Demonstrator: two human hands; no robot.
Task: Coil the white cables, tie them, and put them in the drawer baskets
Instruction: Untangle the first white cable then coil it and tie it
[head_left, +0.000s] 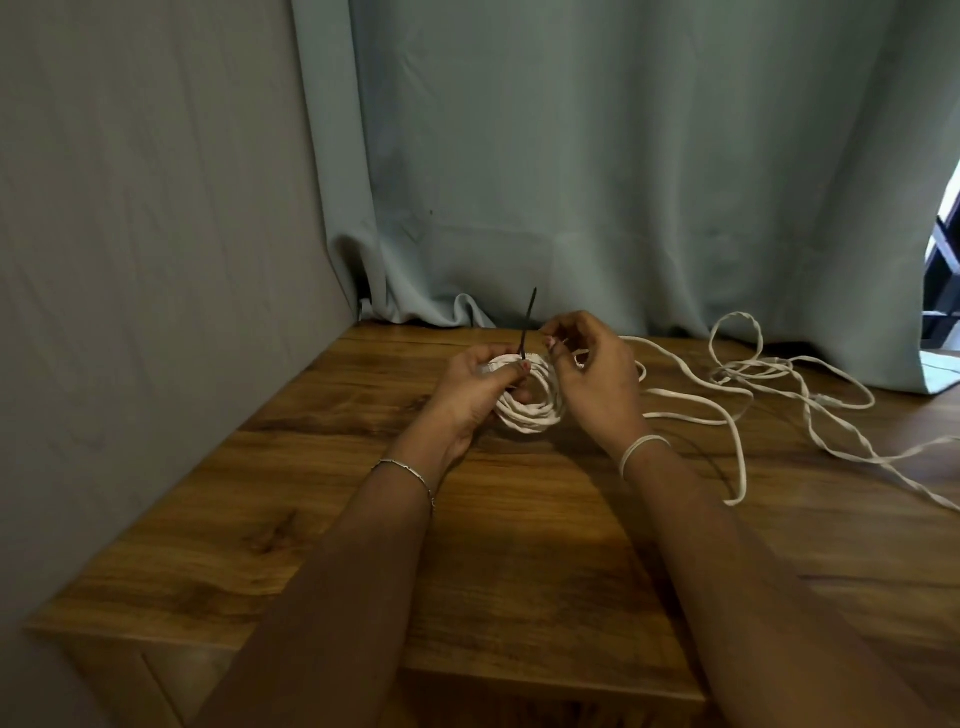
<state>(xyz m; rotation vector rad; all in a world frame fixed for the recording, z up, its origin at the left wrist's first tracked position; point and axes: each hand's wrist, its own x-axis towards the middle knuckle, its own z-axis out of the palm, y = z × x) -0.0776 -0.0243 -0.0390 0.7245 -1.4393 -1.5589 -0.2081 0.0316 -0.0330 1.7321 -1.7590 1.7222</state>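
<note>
White cable coil (530, 415) sits between both hands, over the counter (363, 519). Left hand (475, 387) grips its left rim, thumb on top beside the black tie (525, 327) sticking up from the coil. Right hand (597, 374) pinches the upper right rim. Loose cable (779, 374) trails right across the counter.

wooden table (519, 545), grey-blue curtain (597, 156), grey wall (130, 234)

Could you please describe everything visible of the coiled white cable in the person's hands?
The coiled white cable is a round bundle of several loops, held over the wooden table. The left hand grips its left side, the right hand pinches its upper right edge. A black cable tie sticks up from its top.
</note>
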